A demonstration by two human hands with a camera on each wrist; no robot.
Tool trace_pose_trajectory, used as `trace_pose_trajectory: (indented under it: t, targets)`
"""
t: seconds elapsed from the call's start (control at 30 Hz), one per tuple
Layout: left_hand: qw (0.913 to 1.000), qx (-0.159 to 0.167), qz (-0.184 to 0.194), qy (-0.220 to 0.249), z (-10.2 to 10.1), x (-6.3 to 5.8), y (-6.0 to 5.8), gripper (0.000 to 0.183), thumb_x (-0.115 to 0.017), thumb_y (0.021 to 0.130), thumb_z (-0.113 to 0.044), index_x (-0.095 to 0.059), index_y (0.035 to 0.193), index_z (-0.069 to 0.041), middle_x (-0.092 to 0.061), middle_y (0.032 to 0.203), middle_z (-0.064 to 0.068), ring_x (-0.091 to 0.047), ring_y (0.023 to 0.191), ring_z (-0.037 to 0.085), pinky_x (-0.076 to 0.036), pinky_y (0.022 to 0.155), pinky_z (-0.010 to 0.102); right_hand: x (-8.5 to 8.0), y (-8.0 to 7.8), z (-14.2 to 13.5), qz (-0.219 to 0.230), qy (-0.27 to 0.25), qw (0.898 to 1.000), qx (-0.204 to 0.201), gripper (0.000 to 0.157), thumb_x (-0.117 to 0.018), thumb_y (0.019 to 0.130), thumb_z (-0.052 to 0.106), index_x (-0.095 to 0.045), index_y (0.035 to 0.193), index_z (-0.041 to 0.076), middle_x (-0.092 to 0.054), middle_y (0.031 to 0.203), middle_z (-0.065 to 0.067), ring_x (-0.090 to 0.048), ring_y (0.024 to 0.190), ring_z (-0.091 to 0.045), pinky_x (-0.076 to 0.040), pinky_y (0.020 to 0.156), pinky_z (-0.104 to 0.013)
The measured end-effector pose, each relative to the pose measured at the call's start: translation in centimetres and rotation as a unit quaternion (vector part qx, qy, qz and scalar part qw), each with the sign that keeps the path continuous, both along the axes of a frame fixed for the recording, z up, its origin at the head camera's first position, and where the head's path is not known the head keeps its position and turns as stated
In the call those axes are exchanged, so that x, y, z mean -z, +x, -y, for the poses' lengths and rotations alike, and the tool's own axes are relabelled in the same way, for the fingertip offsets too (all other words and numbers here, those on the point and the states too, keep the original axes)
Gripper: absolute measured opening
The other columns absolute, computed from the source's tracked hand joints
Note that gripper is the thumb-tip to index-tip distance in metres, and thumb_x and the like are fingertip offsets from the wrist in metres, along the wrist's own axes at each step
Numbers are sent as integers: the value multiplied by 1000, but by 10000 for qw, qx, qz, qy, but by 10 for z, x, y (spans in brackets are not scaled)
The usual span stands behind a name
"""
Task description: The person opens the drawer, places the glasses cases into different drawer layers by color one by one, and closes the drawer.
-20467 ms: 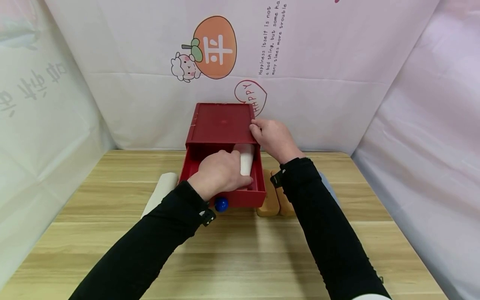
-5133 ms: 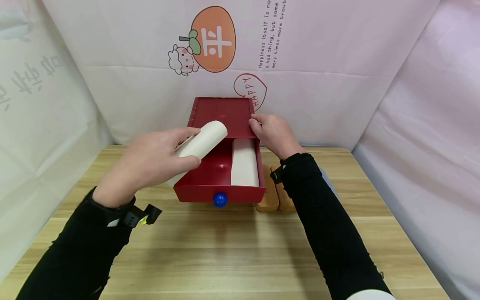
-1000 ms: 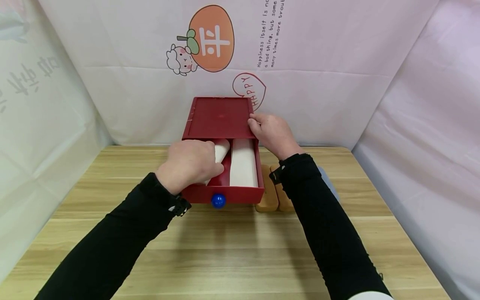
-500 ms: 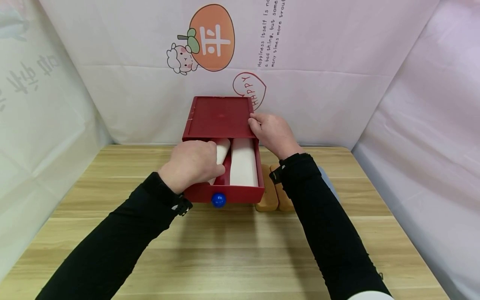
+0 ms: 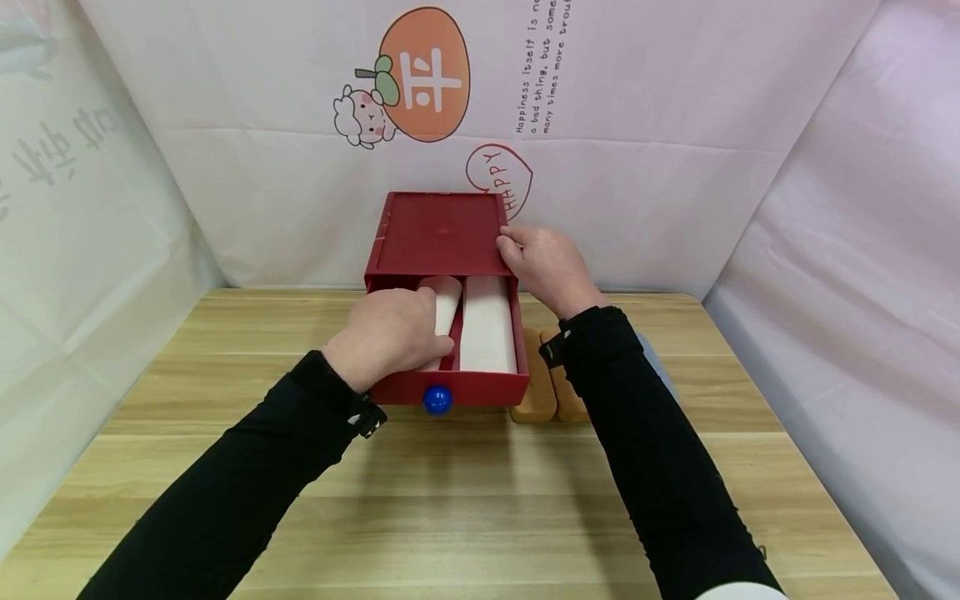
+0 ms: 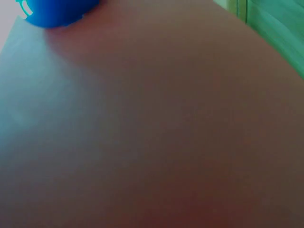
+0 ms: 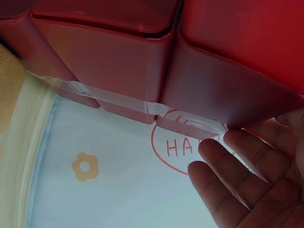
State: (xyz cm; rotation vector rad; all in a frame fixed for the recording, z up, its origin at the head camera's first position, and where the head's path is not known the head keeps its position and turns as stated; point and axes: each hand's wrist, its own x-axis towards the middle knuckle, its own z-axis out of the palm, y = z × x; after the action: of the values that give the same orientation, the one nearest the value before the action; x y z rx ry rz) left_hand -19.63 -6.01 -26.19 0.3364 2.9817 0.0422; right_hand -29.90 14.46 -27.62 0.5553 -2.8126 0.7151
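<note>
Against five seconds ago, the left white roll is down inside the drawer instead of tilted over its rim, which suggests its placing is nearly done. The wooden surface carries a red box, its drawer out toward six o'clock. At the box top's four o'clock, the right hand rests loose fingers against the side. At the drawer's nine o'clock, the left hand grasps that roll. The right white roll lies just beside, at three o'clock; the blue knob sits at six.
</note>
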Motion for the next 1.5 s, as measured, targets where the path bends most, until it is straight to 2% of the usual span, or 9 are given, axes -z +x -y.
trace_pose_trajectory:
  t: [0.17,0.3,0.5,0.7,0.93,1.13,1.5]
  targets:
    - [10000,22,-70,1,0,2,0,54,-57,87,-50,-53,111,-2,-62,75,6,-59,67,21,-52,62,35,0,1,0,-12,-24,10000,3,51,-37,102,45,-53,143,18,-56,141,-4,-53,125,-21,-44,104,-40]
    - [10000,21,-54,-1,0,2,0,57,-58,87,-52,-53,114,-2,-62,75,6,-59,67,21,-52,63,35,0,1,0,-5,-33,10000,11,51,-37,102,45,-53,142,18,-57,140,-4,-53,124,-21,-44,104,-40]
    - [10000,-10,7,-50,0,2,0,68,-58,86,-58,-53,125,-2,-64,88,10,-61,75,22,-54,67,37,0,1,0,-4,-15,10000,27,51,-37,102,45,-53,143,18,-56,141,-4,-52,126,-21,-44,104,-40]
    - [10000,-33,68,1,1,2,-1,67,-54,89,-57,-52,128,-2,-65,101,13,-61,85,24,-54,76,40,1,1,0,-64,-5,10000,30,51,-38,102,44,-54,142,18,-56,141,-3,-53,125,-20,-44,104,-39]
    - [10000,65,45,27,2,3,-3,60,-50,93,-52,-54,124,-1,-64,96,11,-60,81,23,-54,75,38,1,0,0,-93,12,10000,21,51,-37,102,44,-54,142,18,-56,141,-4,-52,126,-20,-43,106,-40]
    - [9998,169,-56,79,3,4,-4,59,-47,96,-50,-56,124,1,-66,101,13,-61,84,24,-54,80,40,1,1,1,-42,-42,10000,15,51,-37,102,44,-53,142,18,-56,142,-3,-52,126,-20,-43,105,-39]
    - [9993,285,-158,207,4,5,-3,54,-46,97,-47,-58,119,1,-66,96,13,-61,82,24,-53,80,39,1,1,1,-61,-55,10000,39,51,-38,102,44,-54,142,18,-56,141,-3,-52,126,-20,-44,104,-39]
